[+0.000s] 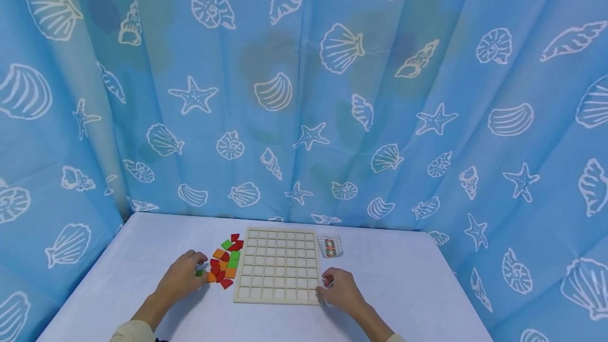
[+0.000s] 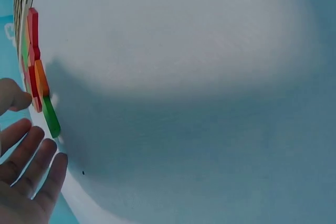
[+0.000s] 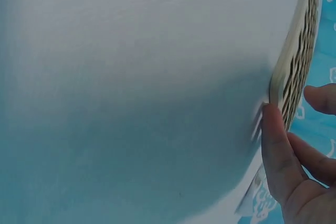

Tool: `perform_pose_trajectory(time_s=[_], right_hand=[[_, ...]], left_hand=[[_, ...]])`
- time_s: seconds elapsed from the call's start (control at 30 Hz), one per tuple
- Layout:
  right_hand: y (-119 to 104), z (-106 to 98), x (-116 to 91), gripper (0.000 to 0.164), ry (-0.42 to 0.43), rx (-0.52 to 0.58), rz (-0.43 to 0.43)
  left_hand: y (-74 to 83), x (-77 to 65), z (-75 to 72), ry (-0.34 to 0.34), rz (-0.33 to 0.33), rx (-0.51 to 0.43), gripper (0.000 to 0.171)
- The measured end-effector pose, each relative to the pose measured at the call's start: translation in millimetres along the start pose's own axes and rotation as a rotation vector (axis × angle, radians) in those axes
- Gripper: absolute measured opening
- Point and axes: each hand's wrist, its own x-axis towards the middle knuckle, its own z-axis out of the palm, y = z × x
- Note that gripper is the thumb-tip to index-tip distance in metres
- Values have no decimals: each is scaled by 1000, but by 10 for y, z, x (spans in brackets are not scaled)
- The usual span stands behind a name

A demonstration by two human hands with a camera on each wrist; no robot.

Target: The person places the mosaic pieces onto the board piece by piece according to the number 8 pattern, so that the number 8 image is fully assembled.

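Note:
A pale wooden grid board (image 1: 277, 302) with rows of square cells lies on the table. Left of it spreads a loose group of flat red, orange and green pieces, among them a red piece (image 1: 226, 283) and an orange tile (image 1: 230, 273). My left hand (image 1: 182, 277) hovers at the near left of these, beside a green piece (image 2: 51, 117); in the left wrist view its fingers are extended and spread, gripping nothing. At the board's near right corner, my right hand (image 1: 343, 290) touches the edge with a fingertip. Its thumb (image 3: 320, 98) stands apart from the board.
Beyond my right hand lies a small card (image 1: 330, 247) with a gridded, coloured pattern, next to the board's right side. A white cloth covers the table (image 1: 404, 278). Blue curtains (image 1: 304, 94) with white shell prints hang behind and at both sides.

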Motion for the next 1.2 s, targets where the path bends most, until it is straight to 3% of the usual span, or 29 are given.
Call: perform_pose_trajectory(time_s=[0.27,0.5,0.63,0.73,0.87,1.2], right_hand=[[43,30,5,25,23,-72,39],[73,-14,-26,26,52,-85,28],[85,-17,-13,25,72,-79,0],[97,12,5,25,103,-91,-76],[119,81,16,31,155,-62,-131],[144,214,46,47,174,136,16]], left_hand=[[-10,-28,64,7,56,-8,45],[47,-82,79,49,150,-32,40],[81,-80,109,20,148,-77,42],[93,-57,126,-12,107,-105,47],[102,-38,127,-35,98,-94,50],[97,-60,113,-20,146,-2,51]])
